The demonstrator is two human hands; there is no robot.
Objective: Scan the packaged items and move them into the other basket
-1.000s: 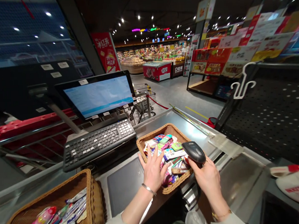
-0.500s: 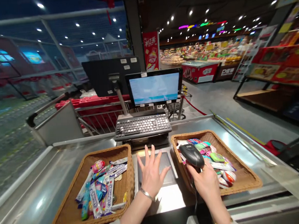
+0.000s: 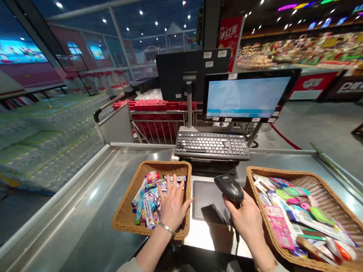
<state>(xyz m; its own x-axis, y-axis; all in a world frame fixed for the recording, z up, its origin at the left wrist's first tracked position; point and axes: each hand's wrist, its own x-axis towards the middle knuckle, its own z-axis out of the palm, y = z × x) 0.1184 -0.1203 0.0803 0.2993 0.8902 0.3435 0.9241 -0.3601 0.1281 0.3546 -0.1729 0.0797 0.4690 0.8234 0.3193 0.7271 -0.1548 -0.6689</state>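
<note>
My left hand (image 3: 173, 204), fingers spread and a silver bracelet at the wrist, hovers over the right part of the left wicker basket (image 3: 121, 211), which has several wrapped sweets (image 3: 148, 210) in it. Nothing is in that hand. A black barcode scanner (image 3: 229, 187) is gripped in my right hand (image 3: 246, 218), over the right edge of the grey scanner plate (image 3: 204, 200). Close to its right stands the right wicker basket (image 3: 354, 197), filled with packets, among them a pink one (image 3: 278, 226) and a green one (image 3: 322, 216).
Behind the baskets are a black keyboard (image 3: 211, 144), a lit monitor (image 3: 248, 97) and the back of a second screen (image 3: 173, 77). A metal counter (image 3: 91, 215) spreads out at the left. Beyond it stand a shopping cart (image 3: 159, 127) and stacked bottles (image 3: 55, 139).
The view has turned left. My left hand has moved from above the scanner plate to over the left basket. My right hand still holds the scanner, now left of the right basket.
</note>
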